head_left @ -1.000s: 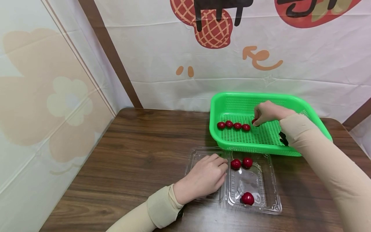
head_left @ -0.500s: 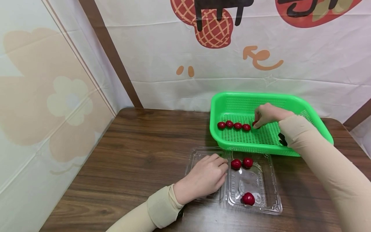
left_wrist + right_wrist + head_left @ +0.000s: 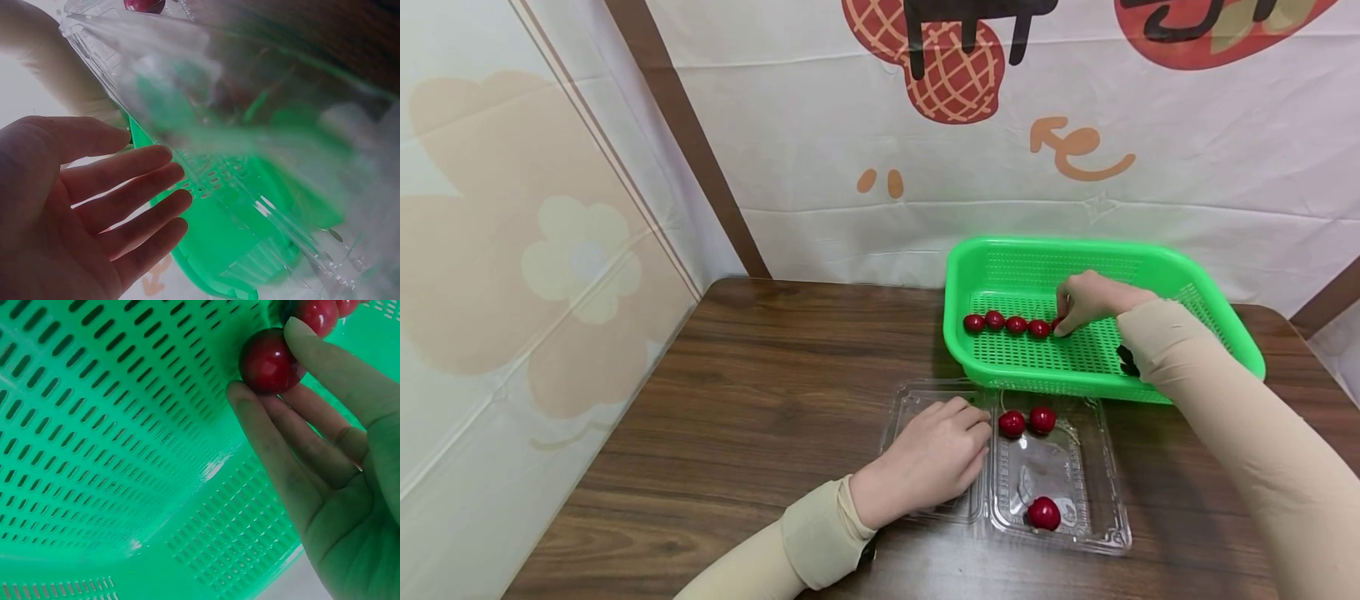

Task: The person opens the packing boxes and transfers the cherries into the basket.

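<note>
My right hand (image 3: 1096, 298) reaches into the green basket (image 3: 1150, 252). Between thumb and fingertips it pinches a dark red cherry (image 3: 265, 360), low over the perforated floor. The held cherry is at the right end of a row of cherries (image 3: 1017, 325); whether it touches its neighbour I cannot tell. My left hand (image 3: 925, 457) lies over the left half of an opened clear plastic clamshell box (image 3: 1108, 508), fingers extended and relaxed, gripping nothing. In the left wrist view, the fingers (image 3: 150, 187) are straight beside the clear plastic.
Two cherries (image 3: 1027, 422) sit at the back of the box's right half, and one cherry (image 3: 1043, 513) near its front. The basket stands right behind the box on the brown wooden table (image 3: 737, 400). A printed cloth (image 3: 820, 242) hangs behind the table.
My right hand has shifted slightly left with the cherry, bringing it closer to the row. The left hand and the box have stayed in place.
</note>
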Tool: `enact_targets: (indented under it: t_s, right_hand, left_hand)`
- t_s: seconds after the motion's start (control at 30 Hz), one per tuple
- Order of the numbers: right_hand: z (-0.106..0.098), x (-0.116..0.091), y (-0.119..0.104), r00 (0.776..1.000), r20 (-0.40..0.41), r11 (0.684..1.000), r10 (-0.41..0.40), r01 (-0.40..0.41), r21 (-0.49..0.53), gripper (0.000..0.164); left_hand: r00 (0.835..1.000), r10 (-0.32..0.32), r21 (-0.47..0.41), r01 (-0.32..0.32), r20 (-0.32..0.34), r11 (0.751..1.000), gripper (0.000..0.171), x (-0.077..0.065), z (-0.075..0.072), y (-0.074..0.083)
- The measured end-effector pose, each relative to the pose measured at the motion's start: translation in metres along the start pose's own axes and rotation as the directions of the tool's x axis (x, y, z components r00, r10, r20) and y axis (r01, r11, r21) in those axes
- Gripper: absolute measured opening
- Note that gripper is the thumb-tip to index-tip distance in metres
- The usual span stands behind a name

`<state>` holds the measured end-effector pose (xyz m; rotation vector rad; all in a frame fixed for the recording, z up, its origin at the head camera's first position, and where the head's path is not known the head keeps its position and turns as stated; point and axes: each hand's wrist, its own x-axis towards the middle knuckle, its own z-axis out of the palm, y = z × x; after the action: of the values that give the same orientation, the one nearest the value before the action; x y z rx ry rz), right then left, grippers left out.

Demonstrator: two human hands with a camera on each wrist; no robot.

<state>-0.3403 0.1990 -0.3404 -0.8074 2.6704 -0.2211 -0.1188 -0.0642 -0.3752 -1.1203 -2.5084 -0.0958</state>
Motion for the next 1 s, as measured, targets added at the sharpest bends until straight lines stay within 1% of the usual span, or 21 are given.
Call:
enact_targets:
  t_s: [0.3,0.57,1.0]
  right_hand:
    - [0.0012,0.0004,0.0020,1.000,0.011,1.000,-0.003,0.003,-0.005,0.029]
    - [0.0021,0.0007,0.0020,1.000,0.010,1.000,-0.019,0.019,-0.003,0.028]
    - [0.0009,-0.0002,-0.0002,1.000,0.009,1.000,-0.017,0.017,0.012,0.026]
  left_hand:
    - [1.000,0.001,-0.001,-0.001,0.001,1.000,0.019,0.0006,0.0003,0.0001]
    - [1.000,0.001,-0.003,-0.001,0.008,1.000,0.020,0.0002,0.0003,0.0002]
    - [1.000,-0.003,-0.008,0.003,0.008,1.000,0.019,0.0006,0.0001,0.0000]
